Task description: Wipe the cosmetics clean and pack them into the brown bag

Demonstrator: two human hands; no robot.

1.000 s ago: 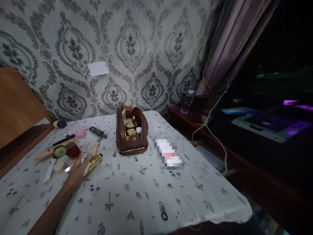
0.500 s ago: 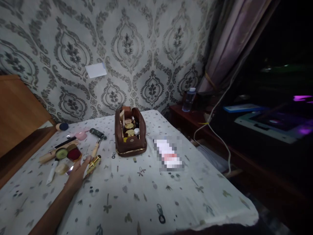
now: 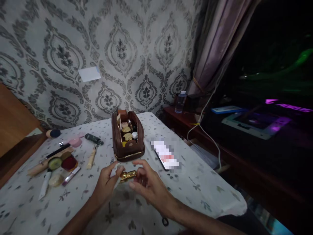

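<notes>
A shiny gold tube [image 3: 128,176], which looks like a lipstick, lies sideways between my hands above the near part of the table. My left hand [image 3: 109,179] is closed on its left end, with a bit of white tissue [image 3: 116,168] at the fingers. From the other side, my right hand [image 3: 153,189] spreads its thumb and index finger around the tube's right end; whether its curled fingers touch it is hard to see. Just beyond my hands stands a brown makeup bag [image 3: 129,155], unzipped, with cosmetics and gold-lidded items inside.
Several cosmetics lie to the left: a green tube [image 3: 94,139], a cream stick [image 3: 91,157], a red round compact [image 3: 69,162], a lip gloss [image 3: 71,176] and a white tube [image 3: 45,185]. A phone [image 3: 165,156] rests right of the bag. A bottle [image 3: 180,102] stands on the side desk.
My left hand has carried the gold tube and tissue from the cosmetics on the left to in front of the bag. My right hand has come into view beside it.
</notes>
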